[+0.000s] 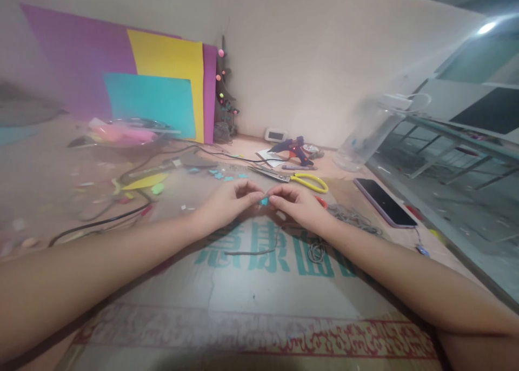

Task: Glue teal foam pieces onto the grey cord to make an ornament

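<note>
The left hand (245, 195) and the right hand (295, 202) meet above the mat (251, 290), each pinched nearly closed, fingertips and thumbs on one small blue piece (264, 201). The piece sits between the two sets of fingertips; it seems to be foam or paper, though it is too small and blurred to be sure.

Below the fingers, a thin grey cord (251, 252) lies on the mat, over its teal lettering. More cord lies in a tangle (353, 219) beside the right forearm. Something with a red handle (321, 201) shows just behind the right hand.

Beyond the hands lie the scissors (310, 182), yellow handles to the right and blades pointing left, near some blue scraps (219, 174). Behind them are a pen (298, 167) and a dark glue gun (295, 148). A phone (385, 202) lies to the right, screen up and dark.

On the left, a yellow scrap (146, 181) lies beside a green scrap (158, 188), and a black cable (101, 222) runs past them. Farther back, a bowl (162, 126) holds pink material, in front of purple, yellow and blue sheets (152, 103) leaning on the wall (292, 57).
</note>
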Available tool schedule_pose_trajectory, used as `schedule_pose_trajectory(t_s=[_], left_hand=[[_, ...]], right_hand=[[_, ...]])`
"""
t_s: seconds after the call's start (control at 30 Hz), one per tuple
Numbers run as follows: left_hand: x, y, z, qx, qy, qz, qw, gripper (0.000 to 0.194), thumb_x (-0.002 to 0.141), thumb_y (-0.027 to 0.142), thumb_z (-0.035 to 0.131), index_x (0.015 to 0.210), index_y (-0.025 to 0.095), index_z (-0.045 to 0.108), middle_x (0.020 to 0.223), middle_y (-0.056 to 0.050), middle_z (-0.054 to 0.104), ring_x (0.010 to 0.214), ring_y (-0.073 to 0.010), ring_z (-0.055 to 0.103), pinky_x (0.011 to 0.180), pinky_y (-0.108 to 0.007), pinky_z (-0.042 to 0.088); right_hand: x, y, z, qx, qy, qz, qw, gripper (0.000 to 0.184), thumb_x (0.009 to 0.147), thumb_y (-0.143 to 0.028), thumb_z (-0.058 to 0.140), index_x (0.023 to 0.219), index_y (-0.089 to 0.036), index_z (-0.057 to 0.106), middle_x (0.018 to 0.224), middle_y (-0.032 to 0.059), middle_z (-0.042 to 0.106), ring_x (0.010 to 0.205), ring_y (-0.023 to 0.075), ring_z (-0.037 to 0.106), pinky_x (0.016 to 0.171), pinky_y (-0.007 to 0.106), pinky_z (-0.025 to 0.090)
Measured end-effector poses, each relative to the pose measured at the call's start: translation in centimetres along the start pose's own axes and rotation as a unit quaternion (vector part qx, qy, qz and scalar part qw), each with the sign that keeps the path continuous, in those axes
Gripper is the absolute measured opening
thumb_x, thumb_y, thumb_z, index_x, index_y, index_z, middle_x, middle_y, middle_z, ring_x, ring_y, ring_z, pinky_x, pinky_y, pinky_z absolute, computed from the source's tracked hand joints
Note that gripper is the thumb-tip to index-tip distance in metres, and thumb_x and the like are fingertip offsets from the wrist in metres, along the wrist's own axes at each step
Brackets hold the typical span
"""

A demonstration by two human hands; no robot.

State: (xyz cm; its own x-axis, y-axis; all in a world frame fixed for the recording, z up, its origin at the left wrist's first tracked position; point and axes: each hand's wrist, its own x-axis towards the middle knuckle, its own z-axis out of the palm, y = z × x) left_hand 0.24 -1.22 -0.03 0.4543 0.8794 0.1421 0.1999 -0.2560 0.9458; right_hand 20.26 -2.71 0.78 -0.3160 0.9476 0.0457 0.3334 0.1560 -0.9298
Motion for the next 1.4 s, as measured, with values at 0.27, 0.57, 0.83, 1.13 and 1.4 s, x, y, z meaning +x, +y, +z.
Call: schedule_pose_trajectory(t_s=[0.27, 0.57, 0.83, 1.13, 1.4], left_hand=[[0.3, -0.4, 0.0, -0.025, 0.025, -0.003, 0.999, 0.020, 0.090, 0.034, 0.048, 0.093, 0.016, 0.057, 0.069, 0.001, 0.062, 0.063, -0.0126, 0.060, 0.060, -0.024, 0.045], [0.0, 0.0, -0.1, 0.013, 0.030, -0.015, 0.999, 0.024, 0.081, 0.039, 0.063, 0.084, 0.014, 0.064, 0.077, -0.003, 0.068, 0.069, -0.0145, 0.062, 0.064, -0.026, 0.046], [0.3, -0.3, -0.2, 0.031, 0.030, 0.018, 0.999, 0.025, 0.082, 0.038, 0.059, 0.087, 0.015, 0.065, 0.077, -0.002, 0.064, 0.068, -0.0139, 0.056, 0.062, -0.025, 0.042], [0.3, -0.1, 0.1, -0.010, 0.041, -0.012, 0.999, 0.016, 0.082, 0.032, 0.053, 0.087, 0.017, 0.057, 0.071, 0.001, 0.059, 0.065, -0.0132, 0.055, 0.060, -0.024, 0.042], [0.1, -0.3, 0.0, 0.053, 0.048, 0.063, 0.995, 0.027, 0.082, 0.038, 0.062, 0.100, 0.018, 0.060, 0.084, -0.001, 0.063, 0.073, -0.0142, 0.058, 0.066, -0.025, 0.046]], right_hand=[[0.2, 0.4, -0.1, 0.047, 0.055, -0.040, 0.997, 0.025, 0.079, -0.042, 0.066, 0.085, -0.019, 0.059, 0.068, -0.0032, 0.057, 0.057, 0.0099, 0.050, 0.053, 0.024, 0.040], [0.4, 0.4, -0.1, 0.052, 0.087, -0.056, 0.993, 0.023, 0.080, -0.040, 0.064, 0.087, -0.019, 0.057, 0.066, -0.0036, 0.057, 0.059, 0.0111, 0.053, 0.056, 0.025, 0.042], [0.6, 0.8, -0.2, -0.064, 0.128, -0.088, 0.986, 0.019, 0.083, -0.035, 0.059, 0.089, -0.018, 0.058, 0.070, -0.0014, 0.058, 0.063, 0.0126, 0.053, 0.060, 0.027, 0.043], [0.0, 0.3, -0.2, -0.171, 0.151, -0.154, 0.961, 0.013, 0.087, -0.031, 0.056, 0.090, -0.019, 0.062, 0.075, 0.0006, 0.063, 0.069, 0.0142, 0.057, 0.067, 0.028, 0.044], [-0.5, 0.2, -0.2, -0.260, 0.152, -0.239, 0.923, 0.009, 0.089, -0.028, 0.057, 0.088, -0.022, 0.063, 0.079, 0.0023, 0.066, 0.074, 0.0173, 0.060, 0.073, 0.032, 0.045]])
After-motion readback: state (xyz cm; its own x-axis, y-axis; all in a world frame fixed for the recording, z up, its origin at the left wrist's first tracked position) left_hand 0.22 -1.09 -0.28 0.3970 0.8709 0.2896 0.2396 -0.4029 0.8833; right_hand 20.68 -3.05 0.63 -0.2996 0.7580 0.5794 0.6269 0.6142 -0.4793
